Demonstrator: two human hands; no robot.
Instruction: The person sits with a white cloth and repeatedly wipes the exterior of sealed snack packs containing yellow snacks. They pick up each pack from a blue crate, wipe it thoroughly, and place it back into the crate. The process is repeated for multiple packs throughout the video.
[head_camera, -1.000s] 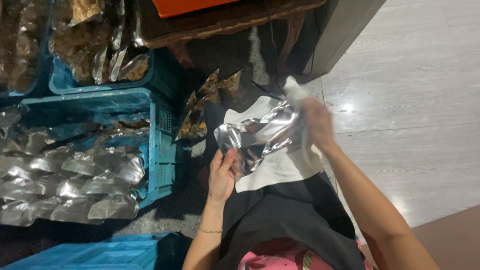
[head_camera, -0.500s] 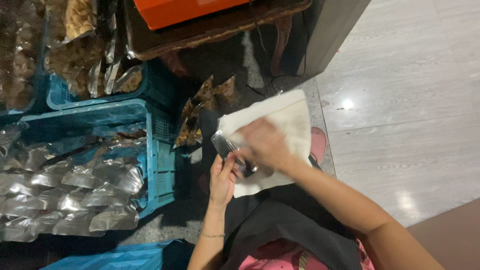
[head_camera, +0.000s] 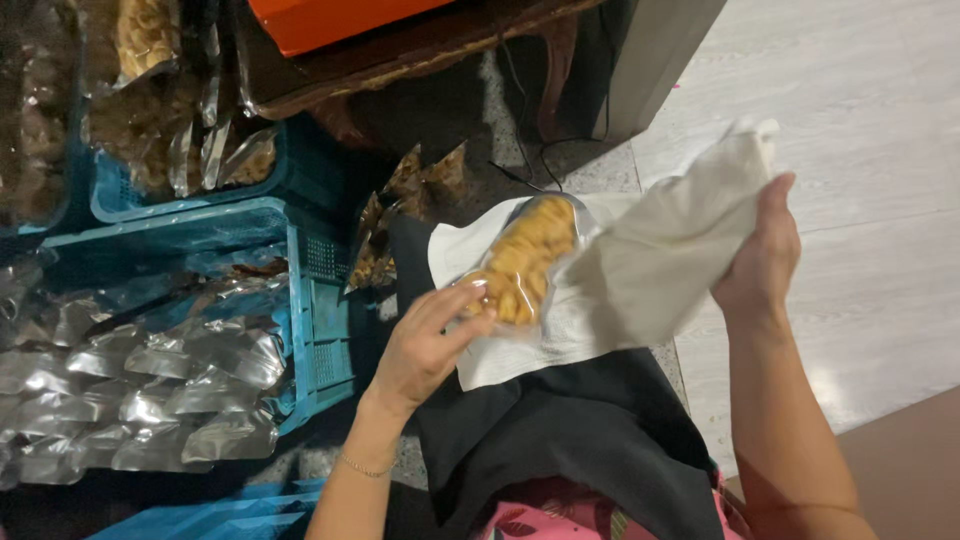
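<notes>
My left hand (head_camera: 425, 345) grips the near end of a clear sealed pouch of yellow-orange snack pieces (head_camera: 522, 260), which lies on a white cloth (head_camera: 530, 335) spread over my lap. My right hand (head_camera: 762, 255) is up at the right and holds a bunched fold of that white cloth (head_camera: 665, 255), lifted over the pouch's far side. A black garment (head_camera: 570, 430) covers my lap under the cloth.
A blue plastic crate (head_camera: 310, 300) at the left holds several shiny silver pouches (head_camera: 150, 390). Another blue crate (head_camera: 180, 190) behind it holds clear snack bags. More bags (head_camera: 400, 215) lie on the dark floor. An orange box (head_camera: 340, 18) sits on a wooden shelf. Pale tiles are at the right.
The pouch now shows its clear side with the snacks, where a silver side showed a second ago. My right hand rubbed over it, then swung out right, lifting the cloth.
</notes>
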